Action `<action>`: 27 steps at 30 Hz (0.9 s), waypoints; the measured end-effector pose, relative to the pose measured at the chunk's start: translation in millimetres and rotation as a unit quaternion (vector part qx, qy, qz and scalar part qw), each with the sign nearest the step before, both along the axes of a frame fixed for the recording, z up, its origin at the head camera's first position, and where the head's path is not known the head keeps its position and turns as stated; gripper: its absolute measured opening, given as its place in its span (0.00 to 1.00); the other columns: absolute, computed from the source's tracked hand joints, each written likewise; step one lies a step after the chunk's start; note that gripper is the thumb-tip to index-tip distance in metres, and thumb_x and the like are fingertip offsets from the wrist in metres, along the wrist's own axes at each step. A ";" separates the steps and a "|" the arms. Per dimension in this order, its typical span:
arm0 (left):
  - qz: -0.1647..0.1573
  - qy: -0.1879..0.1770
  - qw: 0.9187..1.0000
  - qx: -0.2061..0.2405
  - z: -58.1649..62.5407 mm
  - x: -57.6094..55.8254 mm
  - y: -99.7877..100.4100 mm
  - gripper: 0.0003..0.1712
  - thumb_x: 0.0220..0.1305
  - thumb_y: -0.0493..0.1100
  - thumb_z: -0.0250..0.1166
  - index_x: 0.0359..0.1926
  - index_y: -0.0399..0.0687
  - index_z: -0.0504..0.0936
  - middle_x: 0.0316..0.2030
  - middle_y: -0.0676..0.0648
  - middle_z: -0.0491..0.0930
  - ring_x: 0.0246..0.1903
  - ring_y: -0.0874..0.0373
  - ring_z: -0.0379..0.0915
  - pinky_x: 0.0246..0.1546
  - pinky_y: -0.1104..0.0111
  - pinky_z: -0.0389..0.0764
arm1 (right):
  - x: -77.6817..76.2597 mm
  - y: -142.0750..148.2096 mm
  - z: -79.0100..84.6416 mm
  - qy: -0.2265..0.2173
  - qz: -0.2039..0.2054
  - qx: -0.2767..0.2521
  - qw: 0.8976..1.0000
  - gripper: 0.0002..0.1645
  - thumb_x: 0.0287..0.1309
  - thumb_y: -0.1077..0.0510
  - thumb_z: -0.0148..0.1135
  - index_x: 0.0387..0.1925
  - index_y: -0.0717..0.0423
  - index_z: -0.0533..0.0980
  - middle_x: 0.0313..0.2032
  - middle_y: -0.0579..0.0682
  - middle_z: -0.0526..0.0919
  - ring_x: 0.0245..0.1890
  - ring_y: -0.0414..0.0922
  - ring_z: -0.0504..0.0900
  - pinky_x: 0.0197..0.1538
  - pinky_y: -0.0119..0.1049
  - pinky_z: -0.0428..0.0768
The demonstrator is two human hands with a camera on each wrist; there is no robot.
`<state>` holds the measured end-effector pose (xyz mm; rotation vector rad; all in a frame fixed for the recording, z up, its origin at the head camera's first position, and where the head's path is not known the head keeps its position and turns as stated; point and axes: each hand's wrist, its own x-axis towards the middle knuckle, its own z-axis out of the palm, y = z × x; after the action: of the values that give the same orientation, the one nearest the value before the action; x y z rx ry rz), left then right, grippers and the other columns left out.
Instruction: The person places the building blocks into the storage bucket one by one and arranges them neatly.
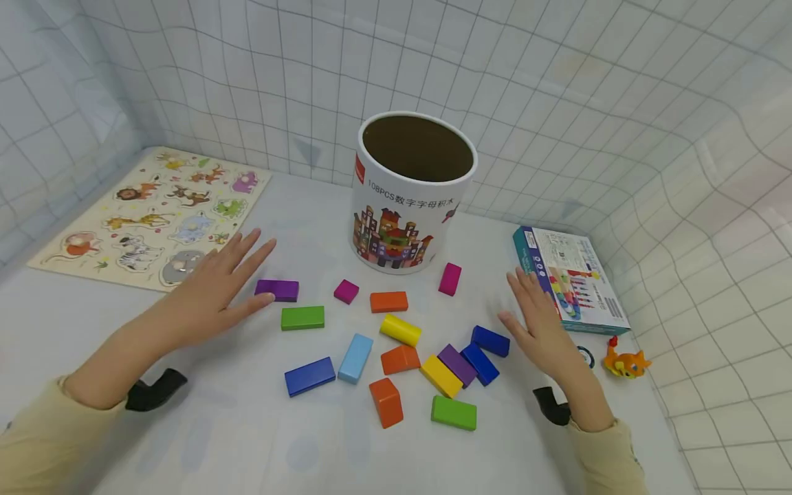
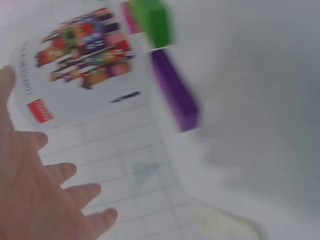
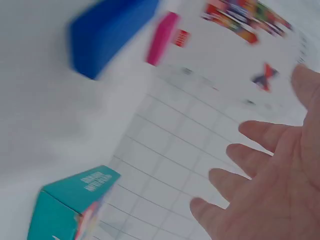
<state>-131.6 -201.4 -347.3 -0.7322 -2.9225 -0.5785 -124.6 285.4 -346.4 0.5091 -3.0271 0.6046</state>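
My left hand (image 1: 207, 297) hovers at the left with straight, spread fingers and holds nothing. By its thumb lies a purple block (image 1: 281, 290), with a green block (image 1: 302, 317) just nearer to me. My right hand (image 1: 541, 330) is also held out flat and holds nothing, to the right of two dark blue blocks (image 1: 491, 341). Between the hands several blocks are scattered, among them a yellow cylinder (image 1: 400, 330), a light blue block (image 1: 355, 358), an orange block (image 1: 386, 403) and a green block (image 1: 454, 412). In the left wrist view the purple block (image 2: 174, 90) shows beyond the fingers.
A tall white bucket (image 1: 402, 227) with a printed block castle stands behind the blocks, its inside dark. An animal puzzle board (image 1: 155, 218) lies at the back left. On the right are a teal-and-white box (image 1: 575, 278) and a small orange toy figure (image 1: 626, 364). Gridded cloth walls surround the table.
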 end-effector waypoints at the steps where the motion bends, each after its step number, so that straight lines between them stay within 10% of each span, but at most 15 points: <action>1: -0.010 -0.017 0.999 0.033 10.3 -0.9 2.0 0.42 0.62 0.57 0.52 0.68 0.64 0.37 0.68 0.50 0.32 0.66 0.48 0.26 0.58 0.42 0.40 | 2.6 2.5 5.8 0.002 0.000 -0.030 1.000 0.36 0.63 0.45 0.45 0.68 0.42 0.44 0.68 0.48 0.40 0.67 0.51 0.37 0.58 0.63 0.46; 7: -0.062 -0.069 0.968 0.233 72.0 -21.5 19.3 0.36 0.65 0.45 0.51 0.68 0.66 0.43 0.68 0.54 0.42 0.66 0.51 0.39 0.58 0.44 0.47 | 14.2 12.8 14.0 -0.029 0.007 -0.213 0.977 0.24 0.63 0.57 0.47 0.60 0.54 0.63 0.60 0.53 0.64 0.58 0.46 0.64 0.54 0.39 0.69; 13: -0.060 -0.079 0.944 0.315 110.8 -51.2 59.2 0.31 0.63 0.48 0.54 0.66 0.59 0.56 0.66 0.55 0.49 0.65 0.57 0.43 0.61 0.54 0.49 | 12.4 14.1 -14.2 -0.137 -0.103 -0.286 0.943 0.25 0.60 0.45 0.49 0.54 0.55 0.69 0.51 0.58 0.73 0.45 0.41 0.71 0.43 0.34 0.73; 20: -0.036 -0.078 0.932 0.352 122.2 -96.9 104.3 0.28 0.60 0.52 0.56 0.62 0.57 0.64 0.66 0.58 0.50 0.64 0.65 0.42 0.62 0.61 0.50 | 10.3 17.3 -35.1 -0.193 -0.155 -0.297 0.922 0.27 0.57 0.45 0.53 0.55 0.54 0.69 0.51 0.55 0.73 0.39 0.45 0.70 0.34 0.31 0.71; 27: 0.036 -0.121 0.905 0.406 109.1 -131.9 121.1 0.30 0.57 0.57 0.58 0.61 0.63 0.64 0.67 0.60 0.45 0.65 0.65 0.34 0.62 0.53 0.42 | 11.9 20.3 -45.9 -0.208 -0.118 -0.272 0.932 0.25 0.55 0.50 0.58 0.54 0.55 0.71 0.49 0.55 0.74 0.39 0.44 0.69 0.36 0.29 0.69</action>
<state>-263.5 -80.4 -238.2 -0.4449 -2.4726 -1.8125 -112.8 305.7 -392.3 -0.0161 -2.9812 1.6306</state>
